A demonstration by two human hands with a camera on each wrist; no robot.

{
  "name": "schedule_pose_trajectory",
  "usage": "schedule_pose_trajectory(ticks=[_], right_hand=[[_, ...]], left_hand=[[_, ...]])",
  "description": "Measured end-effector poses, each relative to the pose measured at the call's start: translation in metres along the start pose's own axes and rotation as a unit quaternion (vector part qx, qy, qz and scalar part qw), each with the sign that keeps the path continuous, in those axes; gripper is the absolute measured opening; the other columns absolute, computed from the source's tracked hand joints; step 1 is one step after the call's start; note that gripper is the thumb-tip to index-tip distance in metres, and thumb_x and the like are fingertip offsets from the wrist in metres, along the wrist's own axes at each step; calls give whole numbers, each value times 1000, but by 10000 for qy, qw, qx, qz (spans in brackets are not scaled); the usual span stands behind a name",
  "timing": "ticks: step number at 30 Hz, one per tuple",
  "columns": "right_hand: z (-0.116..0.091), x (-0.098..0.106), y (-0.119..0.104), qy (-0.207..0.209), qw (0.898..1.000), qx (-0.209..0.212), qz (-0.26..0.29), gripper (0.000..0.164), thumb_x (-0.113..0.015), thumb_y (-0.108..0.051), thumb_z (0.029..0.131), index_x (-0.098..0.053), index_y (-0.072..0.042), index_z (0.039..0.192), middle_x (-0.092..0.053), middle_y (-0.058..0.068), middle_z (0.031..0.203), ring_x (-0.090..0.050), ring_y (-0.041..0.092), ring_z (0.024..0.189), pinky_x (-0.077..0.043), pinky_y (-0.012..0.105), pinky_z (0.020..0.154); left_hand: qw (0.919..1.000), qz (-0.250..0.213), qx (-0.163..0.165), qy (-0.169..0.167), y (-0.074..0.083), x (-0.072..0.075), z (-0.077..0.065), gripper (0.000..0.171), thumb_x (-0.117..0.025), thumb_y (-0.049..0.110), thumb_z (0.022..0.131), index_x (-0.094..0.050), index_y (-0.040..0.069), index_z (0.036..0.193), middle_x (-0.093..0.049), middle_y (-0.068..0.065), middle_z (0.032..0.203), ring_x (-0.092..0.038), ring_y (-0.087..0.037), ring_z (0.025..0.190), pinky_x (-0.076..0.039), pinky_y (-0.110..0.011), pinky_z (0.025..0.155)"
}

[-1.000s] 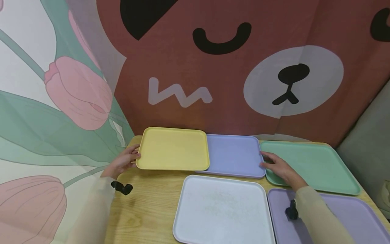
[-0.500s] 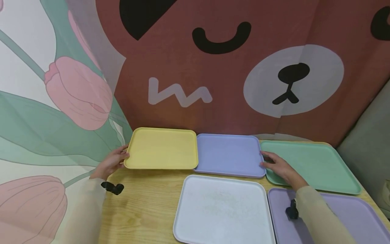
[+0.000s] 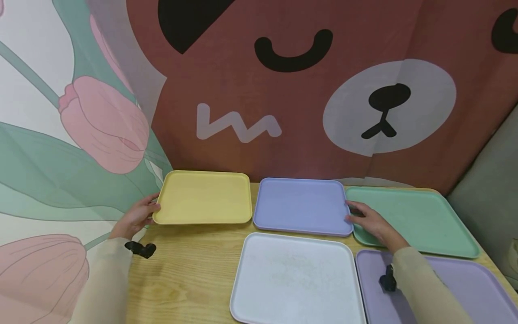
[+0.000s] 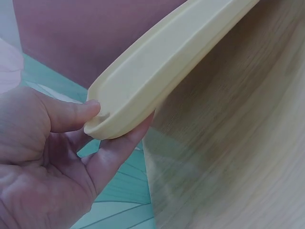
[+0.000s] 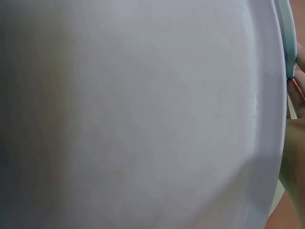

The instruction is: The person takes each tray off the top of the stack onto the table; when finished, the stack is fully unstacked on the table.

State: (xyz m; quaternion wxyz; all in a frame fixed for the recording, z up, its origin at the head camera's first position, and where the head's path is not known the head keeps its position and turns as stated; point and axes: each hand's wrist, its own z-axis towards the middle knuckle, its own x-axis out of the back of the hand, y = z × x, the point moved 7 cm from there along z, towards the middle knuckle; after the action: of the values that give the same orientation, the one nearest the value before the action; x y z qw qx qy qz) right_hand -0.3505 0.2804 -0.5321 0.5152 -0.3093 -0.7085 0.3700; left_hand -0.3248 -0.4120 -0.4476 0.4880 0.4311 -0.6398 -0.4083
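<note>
At the left of the table, my left hand (image 3: 136,217) pinches the left edge of a yellow tray (image 3: 204,197). In the left wrist view, the thumb lies on the rim of this tray (image 4: 157,71) and a finger runs beneath it; its near end is raised off the wood. To its right lies a blue tray (image 3: 303,204), a narrow strip of table between them. My right hand (image 3: 370,222) holds the blue tray's right edge between thumb and fingers, its wrist over the green tray (image 3: 417,216). The right wrist view shows only part of this hand (image 5: 296,138).
A white tray (image 3: 297,279) lies in front of the blue one. Beside it a purple tray (image 3: 469,283) sits under the right forearm. Bare wood of the table (image 3: 182,270) shows at the front left. A printed bear curtain (image 3: 238,157) hangs right behind the trays.
My left hand has drawn the yellow tray leftward off the blue one, which it overlapped before. The blue tray is now fully uncovered. My right hand has stayed in place.
</note>
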Motion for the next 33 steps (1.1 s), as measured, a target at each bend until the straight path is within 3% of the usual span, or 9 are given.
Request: schedule_pose_trajectory(ticks=[6, 13, 20, 25, 29, 33], right_hand=[[0, 0, -1, -6, 10000, 29, 23, 80, -69, -38, 97, -29, -8, 160, -23, 28, 162, -25, 50, 146, -22, 64, 117], [-1, 0, -2, 1, 10000, 27, 24, 81, -69, -39, 97, -29, -8, 160, -23, 28, 162, -24, 50, 146, -22, 64, 117], [-1, -1, -2, 0, 10000, 8, 9, 80, -69, -38, 97, -29, -8, 160, -22, 28, 163, -25, 51, 146, -23, 64, 116], [-1, 0, -1, -5, 10000, -2, -9, 80, -68, -38, 98, -28, -8, 160, -22, 29, 162, -25, 51, 145, -24, 65, 116], [-1, 0, -1, 10, 10000, -64, -31, 80, -68, -38, 98, -28, -9, 160, -23, 28, 162, -25, 50, 146, -23, 65, 116], [-1, 0, 0, 45, 9999, -117, -24, 80, -68, -39, 97, -29, -10, 160, -23, 27, 163, -25, 50, 146, -22, 65, 116]], left_hand=[[9997, 166, 125, 91, -1, 4, 0, 63, -40, 13, 110, -6, 3, 162, -65, 12, 104, -69, -10, 87, -60, -38, 74], [9993, 291, 183, 113, 1, 5, 1, 62, -39, 14, 111, -7, 2, 162, -64, 9, 106, -68, -10, 86, -59, -36, 73], [9964, 405, 378, 645, -3, 4, 4, 61, -44, 20, 110, -17, 4, 162, -64, 11, 108, -65, -5, 85, -58, -33, 74], [9946, 488, 499, 763, -8, -2, 8, 58, -43, 15, 109, -20, 0, 160, -63, -9, 120, -63, -4, 82, -58, -32, 73], [9928, 617, 504, 899, -10, -7, 9, 56, -43, 12, 109, -22, -4, 158, -49, -32, 137, -61, -2, 79, -57, -28, 70], [9890, 823, 398, 1164, -11, -10, 11, 56, -46, 10, 106, -27, -7, 156, -40, -36, 148, -61, -1, 75, -55, -24, 65]])
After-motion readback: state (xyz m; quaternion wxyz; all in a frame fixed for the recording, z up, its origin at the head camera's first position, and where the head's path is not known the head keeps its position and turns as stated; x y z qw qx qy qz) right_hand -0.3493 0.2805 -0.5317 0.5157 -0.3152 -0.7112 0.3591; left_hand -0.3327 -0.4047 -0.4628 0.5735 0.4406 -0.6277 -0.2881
